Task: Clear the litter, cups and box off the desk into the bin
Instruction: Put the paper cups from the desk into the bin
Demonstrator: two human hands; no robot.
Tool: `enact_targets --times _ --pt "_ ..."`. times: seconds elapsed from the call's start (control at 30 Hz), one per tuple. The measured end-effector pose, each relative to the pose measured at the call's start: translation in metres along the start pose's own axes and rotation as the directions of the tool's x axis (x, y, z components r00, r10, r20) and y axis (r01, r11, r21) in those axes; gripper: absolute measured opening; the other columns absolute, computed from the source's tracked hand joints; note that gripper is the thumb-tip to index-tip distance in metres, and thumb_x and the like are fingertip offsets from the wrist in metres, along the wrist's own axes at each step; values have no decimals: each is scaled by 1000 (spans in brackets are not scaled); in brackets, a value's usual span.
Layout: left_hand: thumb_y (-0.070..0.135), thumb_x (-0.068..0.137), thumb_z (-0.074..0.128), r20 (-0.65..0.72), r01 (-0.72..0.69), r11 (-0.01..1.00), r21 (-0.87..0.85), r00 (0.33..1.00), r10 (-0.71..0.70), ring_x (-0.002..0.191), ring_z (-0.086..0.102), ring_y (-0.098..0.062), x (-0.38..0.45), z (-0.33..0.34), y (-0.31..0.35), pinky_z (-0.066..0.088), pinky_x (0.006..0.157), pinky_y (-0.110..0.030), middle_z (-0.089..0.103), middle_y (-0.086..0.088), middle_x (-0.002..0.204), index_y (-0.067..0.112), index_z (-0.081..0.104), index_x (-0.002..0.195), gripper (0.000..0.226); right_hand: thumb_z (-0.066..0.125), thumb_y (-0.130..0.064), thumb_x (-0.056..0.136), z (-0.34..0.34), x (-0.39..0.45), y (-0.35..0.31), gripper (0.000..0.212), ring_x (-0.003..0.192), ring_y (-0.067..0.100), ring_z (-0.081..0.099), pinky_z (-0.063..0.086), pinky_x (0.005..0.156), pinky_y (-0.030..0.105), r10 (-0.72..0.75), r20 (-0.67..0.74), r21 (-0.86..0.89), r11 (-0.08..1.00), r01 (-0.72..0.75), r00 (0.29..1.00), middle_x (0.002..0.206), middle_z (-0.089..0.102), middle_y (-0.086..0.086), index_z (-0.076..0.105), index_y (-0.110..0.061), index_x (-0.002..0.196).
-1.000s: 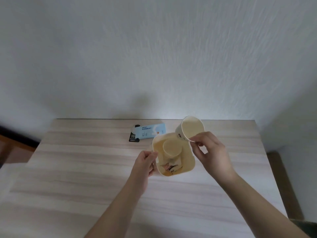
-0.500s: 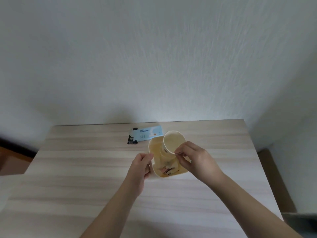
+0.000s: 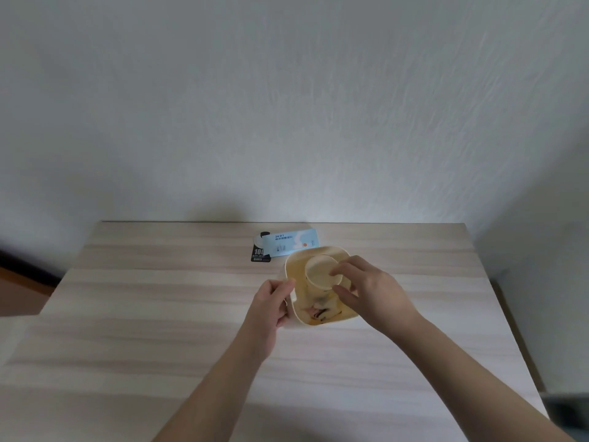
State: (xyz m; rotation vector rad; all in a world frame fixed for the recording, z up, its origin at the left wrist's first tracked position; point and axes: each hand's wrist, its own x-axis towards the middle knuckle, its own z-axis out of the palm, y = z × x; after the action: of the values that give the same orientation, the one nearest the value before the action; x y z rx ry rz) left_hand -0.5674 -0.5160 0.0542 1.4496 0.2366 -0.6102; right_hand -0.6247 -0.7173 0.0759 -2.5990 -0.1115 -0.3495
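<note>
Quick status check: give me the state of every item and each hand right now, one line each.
bin: upright on the desk, litter inside
paper cup: upright, inside the bin's mouth, held at the rim
blue box: flat on the desk behind the bin, not yet binned
left hand: grip on the bin's edge
right hand: grip on the paper cup

Desk (image 3: 159,314) left clear; box (image 3: 288,246) behind bin (image 3: 294,263).

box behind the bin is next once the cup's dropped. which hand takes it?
Right, probably. The right hand only pinches the cup inside the bin, so it frees first. The left hand grips the bin's wall, steadying it. The box lies just behind the bin.
</note>
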Motion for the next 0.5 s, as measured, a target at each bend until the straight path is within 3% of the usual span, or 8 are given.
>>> enact_targets --times 0.27,0.5 --pt "34 83 68 43 29 999 -35 999 -27 59 37 -14 18 -63 5 34 68 -32 40 5 58 14 50 86 27 62 -26 88 27 30 -45 11 76 9 61 50 61 28 135 -64 24 991 -134 989 97 63 -11 65 -24 98" --pt "25 90 62 16 3 999 -49 1000 -3 50 32 -10 29 -135 19 26 59 -30 39 9 51 10 49 87 20 56 -21 91 57 90 -63 14 72 7 59 49 62 24 309 -180 89 950 -298 934 96 67 -6 67 -20 100"
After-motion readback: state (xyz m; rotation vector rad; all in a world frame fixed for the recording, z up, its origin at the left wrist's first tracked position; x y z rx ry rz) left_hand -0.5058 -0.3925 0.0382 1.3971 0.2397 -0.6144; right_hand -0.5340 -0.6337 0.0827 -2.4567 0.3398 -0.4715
